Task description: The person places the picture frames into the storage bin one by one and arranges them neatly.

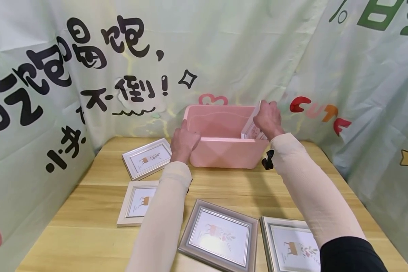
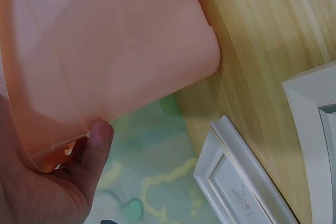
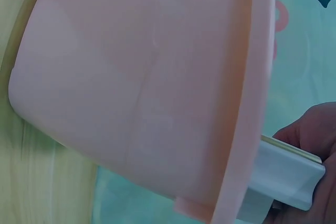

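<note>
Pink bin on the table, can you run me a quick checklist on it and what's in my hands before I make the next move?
1. Pink bin upright on the table: ok.
2. Left hand gripping the bin's left end: ok.
3. Right hand holding the white frame: ok.
4. White frame fully below the rim: not ok, its upper part sticks out at the right end.
5. Grey frame clear of the bin: ok, it lies apart on the table.
6. Bin floor free: cannot tell, the front wall hides it.
</note>
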